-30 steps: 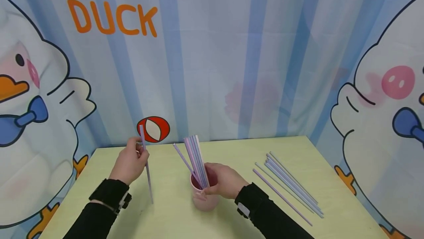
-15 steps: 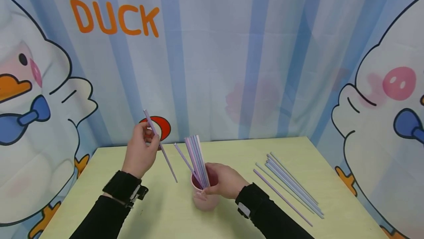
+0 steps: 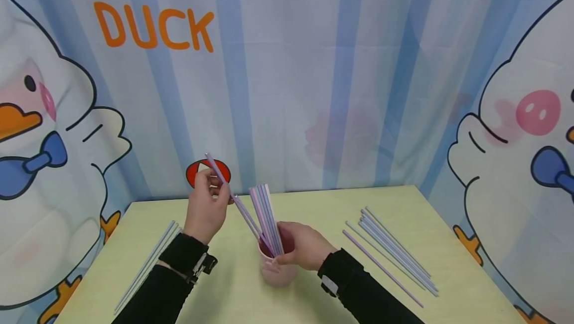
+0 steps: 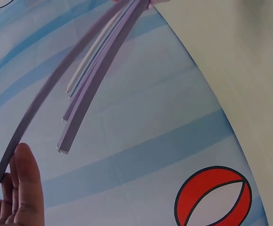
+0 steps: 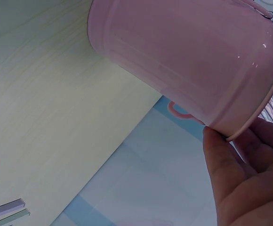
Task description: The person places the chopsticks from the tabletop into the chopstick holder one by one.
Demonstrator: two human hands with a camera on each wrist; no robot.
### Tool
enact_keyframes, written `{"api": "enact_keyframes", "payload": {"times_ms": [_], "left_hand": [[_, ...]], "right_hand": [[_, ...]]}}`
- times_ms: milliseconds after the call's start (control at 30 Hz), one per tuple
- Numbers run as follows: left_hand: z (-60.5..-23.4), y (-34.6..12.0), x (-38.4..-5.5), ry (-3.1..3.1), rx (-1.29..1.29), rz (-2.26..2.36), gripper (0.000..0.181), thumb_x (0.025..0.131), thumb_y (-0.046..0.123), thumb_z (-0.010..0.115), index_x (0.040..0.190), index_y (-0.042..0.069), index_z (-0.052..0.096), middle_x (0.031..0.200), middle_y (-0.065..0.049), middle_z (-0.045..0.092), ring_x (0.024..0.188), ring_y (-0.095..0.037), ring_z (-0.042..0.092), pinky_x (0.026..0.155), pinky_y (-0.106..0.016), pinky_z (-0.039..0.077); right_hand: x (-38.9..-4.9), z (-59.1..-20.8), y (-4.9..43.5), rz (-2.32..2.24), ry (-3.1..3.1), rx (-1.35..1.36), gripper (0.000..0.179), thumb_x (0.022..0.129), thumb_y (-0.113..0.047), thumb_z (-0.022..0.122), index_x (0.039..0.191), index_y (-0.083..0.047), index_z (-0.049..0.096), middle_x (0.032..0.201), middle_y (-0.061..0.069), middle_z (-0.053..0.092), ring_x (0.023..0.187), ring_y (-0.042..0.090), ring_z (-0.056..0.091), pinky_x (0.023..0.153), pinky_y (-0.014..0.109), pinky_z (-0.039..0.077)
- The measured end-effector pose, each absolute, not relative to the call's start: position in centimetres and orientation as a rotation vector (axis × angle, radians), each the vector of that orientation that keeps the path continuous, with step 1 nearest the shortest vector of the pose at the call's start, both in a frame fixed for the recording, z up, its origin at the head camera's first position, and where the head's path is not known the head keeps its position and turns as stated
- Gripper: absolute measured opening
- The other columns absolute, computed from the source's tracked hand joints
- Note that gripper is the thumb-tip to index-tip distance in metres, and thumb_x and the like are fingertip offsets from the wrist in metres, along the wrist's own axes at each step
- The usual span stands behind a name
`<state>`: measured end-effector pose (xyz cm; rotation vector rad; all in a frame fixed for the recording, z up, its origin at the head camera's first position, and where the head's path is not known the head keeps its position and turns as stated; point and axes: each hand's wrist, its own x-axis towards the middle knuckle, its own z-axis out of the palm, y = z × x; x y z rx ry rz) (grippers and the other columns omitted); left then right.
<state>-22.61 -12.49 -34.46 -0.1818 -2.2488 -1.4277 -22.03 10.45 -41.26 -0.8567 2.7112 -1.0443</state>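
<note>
My left hand (image 3: 207,209) pinches a thin purple straw (image 3: 217,168) between thumb and fingers. In the head view the straw slants down to the right, its lower end at the rim of a small pink bucket (image 3: 279,275). Several purple, blue and white straws (image 3: 264,214) stand together in the bucket, and one more purple straw (image 4: 92,89) leans out to the left. My right hand (image 3: 307,245) grips the bucket's right side at the rim. In the right wrist view, thumb and fingers (image 5: 223,162) pinch that rim near a small pink loop (image 5: 179,112).
Several pale straws (image 3: 148,264) lie on the table (image 3: 242,304) at the left, partly under my left forearm. Another group of blue-grey straws (image 3: 394,249) lies at the right, with a purple one (image 3: 381,266) beside it. A striped duck curtain (image 3: 287,89) hangs behind the table's back edge.
My left hand has moved right toward the bucket, tilting the purple straw from nearly upright to slanted, its lower end now at the rim. The right hand and bucket have stayed put.
</note>
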Motion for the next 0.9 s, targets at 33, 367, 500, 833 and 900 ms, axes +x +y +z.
{"api": "enact_keyframes", "payload": {"times_ms": [33, 367, 500, 833, 900], "left_hand": [[-34.6, -12.4, -22.6, -2.255, -0.185, -1.425, 0.037, 0.099, 0.01, 0.051, 0.132, 0.0, 0.037, 0.106, -0.016, 0.055, 0.083, -0.025, 0.064, 0.075, -0.043, 0.06], [-37.0, -11.6, -22.6, -2.369, -0.143, -1.349, 0.035, 0.099, 0.014, 0.052, 0.127, -0.003, 0.04, 0.106, -0.016, 0.056, 0.09, -0.026, 0.061, 0.077, -0.044, 0.059], [-38.1, -11.3, -22.7, -2.432, -0.106, -1.292, 0.033, 0.098, 0.016, 0.054, 0.124, 0.0, 0.041, 0.104, -0.015, 0.057, 0.092, -0.027, 0.06, 0.077, -0.044, 0.059], [-39.8, -10.8, -22.9, -2.475, -0.074, -1.277, 0.034, 0.096, 0.019, 0.057, 0.123, 0.004, 0.042, 0.103, -0.012, 0.06, 0.091, -0.025, 0.061, 0.077, -0.043, 0.058], [-40.0, -10.6, -22.9, -2.484, -0.083, -1.272, 0.034, 0.096, 0.018, 0.058, 0.123, 0.004, 0.042, 0.102, -0.012, 0.06, 0.091, -0.025, 0.061, 0.077, -0.042, 0.058]], "right_hand": [[-22.0, -41.2, 10.4, -1.044, 2.71, -0.857, 0.06, 0.074, -0.029, 0.084, 0.126, -0.013, 0.06, 0.114, 0.001, 0.068, 0.104, 0.015, 0.063, 0.095, 0.038, 0.051], [-22.1, -41.2, 10.4, -1.036, 2.716, -0.882, 0.059, 0.074, -0.027, 0.085, 0.126, -0.013, 0.06, 0.114, 0.001, 0.069, 0.104, 0.015, 0.064, 0.094, 0.037, 0.052], [-22.1, -41.3, 10.4, -1.064, 2.695, -0.883, 0.058, 0.074, -0.025, 0.085, 0.125, -0.013, 0.061, 0.112, 0.001, 0.069, 0.103, 0.015, 0.064, 0.093, 0.037, 0.052], [-22.0, -41.1, 10.4, -1.066, 2.69, -0.885, 0.055, 0.075, -0.025, 0.084, 0.123, -0.012, 0.061, 0.112, 0.002, 0.069, 0.102, 0.016, 0.064, 0.092, 0.037, 0.053], [-22.0, -41.0, 10.4, -1.059, 2.693, -0.88, 0.056, 0.075, -0.025, 0.084, 0.124, -0.012, 0.061, 0.112, 0.002, 0.069, 0.102, 0.016, 0.064, 0.093, 0.037, 0.053]]}}
